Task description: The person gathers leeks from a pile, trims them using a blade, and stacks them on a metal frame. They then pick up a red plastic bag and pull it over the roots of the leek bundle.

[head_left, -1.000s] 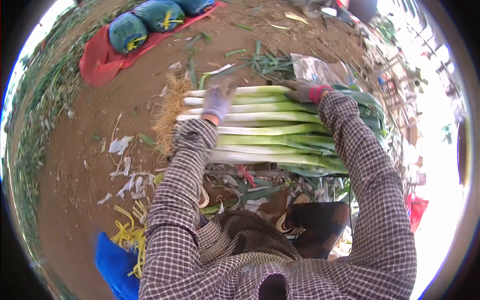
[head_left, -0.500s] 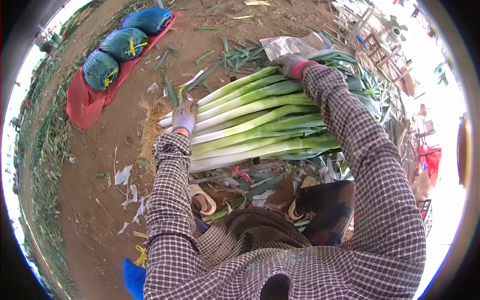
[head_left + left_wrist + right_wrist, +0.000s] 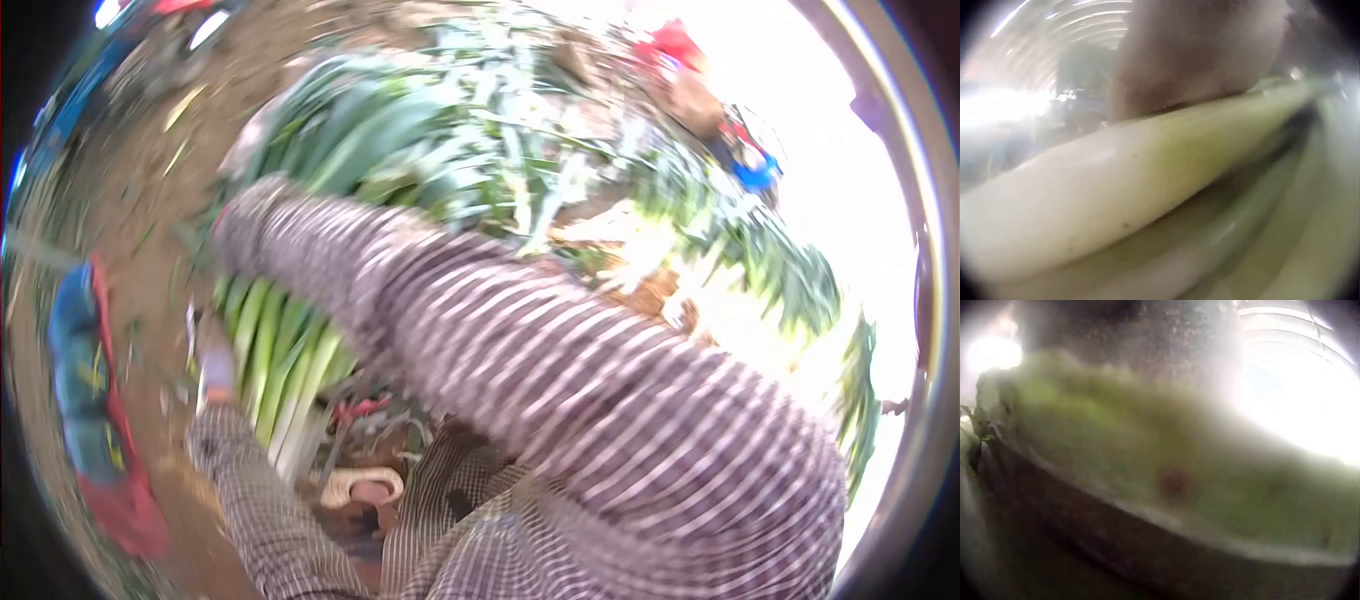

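Note:
Several leeks lie side by side, pale stems toward the body and dark leaves spreading away in the head view. At their left edge, my gloved left hand grips the outer stems; motion blur softens its fingers. The left wrist view shows the glove close against a pale green stem. My right hand is almost wholly hidden by its checked sleeve in the head view, at the leaf end. In the right wrist view a dark, blurred shape is above a green leek surface; the fingers cannot be made out.
Wrapped green bundles lie on a red sheet at the left. More leeks and loose leaves are heaped at the right. A sandal shows below the stems, beside red scraps.
The head view has swung to the right, so the leeks and red sheet appear turned and farther left. The right sleeve now crosses the leeks and covers the right hand.

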`<action>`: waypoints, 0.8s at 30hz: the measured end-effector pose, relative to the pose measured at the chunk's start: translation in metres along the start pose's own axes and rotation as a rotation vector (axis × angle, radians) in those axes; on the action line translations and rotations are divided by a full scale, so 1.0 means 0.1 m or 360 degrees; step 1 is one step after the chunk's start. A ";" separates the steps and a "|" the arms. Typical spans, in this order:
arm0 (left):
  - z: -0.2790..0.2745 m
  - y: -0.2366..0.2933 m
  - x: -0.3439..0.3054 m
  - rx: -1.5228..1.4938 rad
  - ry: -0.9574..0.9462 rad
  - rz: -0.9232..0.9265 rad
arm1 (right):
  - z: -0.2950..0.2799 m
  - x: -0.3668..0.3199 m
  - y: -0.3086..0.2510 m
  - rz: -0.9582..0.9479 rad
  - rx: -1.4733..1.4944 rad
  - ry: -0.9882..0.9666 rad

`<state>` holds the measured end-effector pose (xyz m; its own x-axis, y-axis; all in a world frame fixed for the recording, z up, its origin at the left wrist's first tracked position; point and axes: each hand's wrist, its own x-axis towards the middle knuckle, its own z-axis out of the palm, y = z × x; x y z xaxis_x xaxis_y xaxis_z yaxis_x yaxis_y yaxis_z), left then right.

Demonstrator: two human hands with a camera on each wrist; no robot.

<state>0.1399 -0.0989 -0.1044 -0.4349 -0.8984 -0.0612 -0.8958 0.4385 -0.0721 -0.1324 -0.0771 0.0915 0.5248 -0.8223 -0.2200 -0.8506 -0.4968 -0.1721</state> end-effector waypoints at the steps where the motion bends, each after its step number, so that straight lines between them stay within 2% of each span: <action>1: 0.00 -0.07 -0.05 0.0096 -0.0024 -0.0008 | -0.06 -0.09 -0.15 -0.0047 -0.0012 0.0090; 2: -0.01 -0.16 -0.11 0.0085 -0.0035 -0.0039 | -0.13 -0.19 -0.25 -0.0085 -0.0024 0.0184; 4: 0.16 -0.36 -0.12 -0.0513 0.0107 -0.0087 | -0.29 -0.58 -0.44 -0.0171 -0.0009 0.0406; 6: 0.06 -0.47 -0.19 -0.0696 0.0100 -0.0249 | -0.43 -1.15 -0.43 -0.0209 0.0063 0.0757; 9: -0.13 -0.52 -0.14 -0.0642 0.0016 -0.0389 | -0.27 -2.47 0.03 -0.0209 0.0152 0.1514; 10: -0.17 -0.53 -0.11 -0.0630 -0.0001 -0.0416 | -0.07 -2.83 0.32 -0.0149 0.0235 0.1532; 11: -0.22 -0.54 -0.07 -0.0609 -0.0023 -0.0439 | 0.23 -3.22 0.59 0.0114 0.0389 0.1635; 12: -0.26 -0.50 -0.06 -0.0592 -0.0046 -0.0451 | 0.52 -3.60 0.86 0.0491 0.0567 0.1425; 13: -0.31 -0.51 -0.03 -0.0567 -0.0059 -0.0467 | 1.12 -3.95 1.31 0.0523 0.0591 0.1376; 14: -0.37 -0.51 0.00 -0.0547 -0.0075 -0.0481 | 1.40 -4.44 1.44 0.1139 0.0727 0.0909; 15: -0.46 -0.53 0.02 -0.0513 -0.0086 -0.0503 | 1.72 -4.88 1.58 0.1435 0.0578 0.0448; 16: -0.53 -0.54 0.02 -0.0480 -0.0099 -0.0522 | 1.98 -5.29 1.64 0.1514 0.0686 0.0340; 17: -0.59 -0.53 0.04 -0.0453 -0.0109 -0.0535 | 2.15 -5.61 1.70 0.1660 0.0910 0.0025; 19: -0.71 -0.51 0.03 -0.0395 -0.0115 -0.0569 | 2.52 -6.06 1.83 0.1685 0.0562 -0.0262; 22: -0.86 -0.40 0.02 -0.0311 -0.0125 -0.0600 | 2.56 -6.25 2.20 0.1970 0.0718 -0.0472; 24: -0.99 -0.30 0.04 -0.0269 -0.0118 -0.0627 | 2.82 -6.34 2.57 0.2018 0.0614 -0.0312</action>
<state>0.1558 -0.1181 -0.0045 -0.0548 -0.9895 -0.1336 -0.9971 0.0472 0.0594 -0.6745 0.3955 -0.0840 -0.5909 -0.5846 -0.5559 -0.7038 0.7104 0.0010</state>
